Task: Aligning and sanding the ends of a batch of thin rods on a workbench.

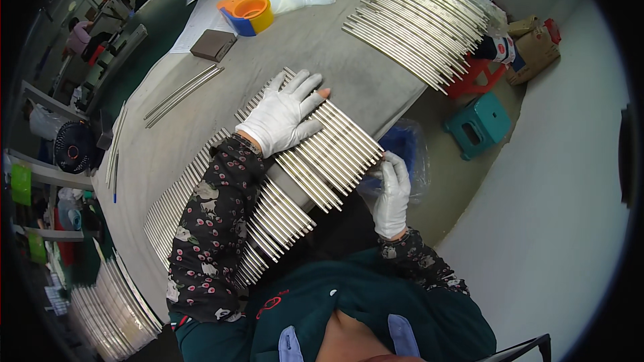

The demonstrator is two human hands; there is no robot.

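Observation:
My left hand [282,117], in a white glove with a bare fingertip showing, lies flat with fingers spread on a row of thin silvery metal rods [339,137]. These rods lie side by side at the table's near right edge, their ends jutting past it. At their right ends my right hand [392,194], also gloved, is closed with curled fingers close to the outermost rod. What it pinches, if anything, is too small to make out. Another group of metal rods [278,221] lies nearer to me, and more rods [181,204] spread to the left, partly behind my left sleeve.
A large batch of rods [416,27] covers the far right corner of the grey table [268,47]. Farther back are a brown block [213,45] and an orange-and-blue tape dispenser [248,15]. A lined blue bin [406,144] and a teal stool [477,124] stand on the floor.

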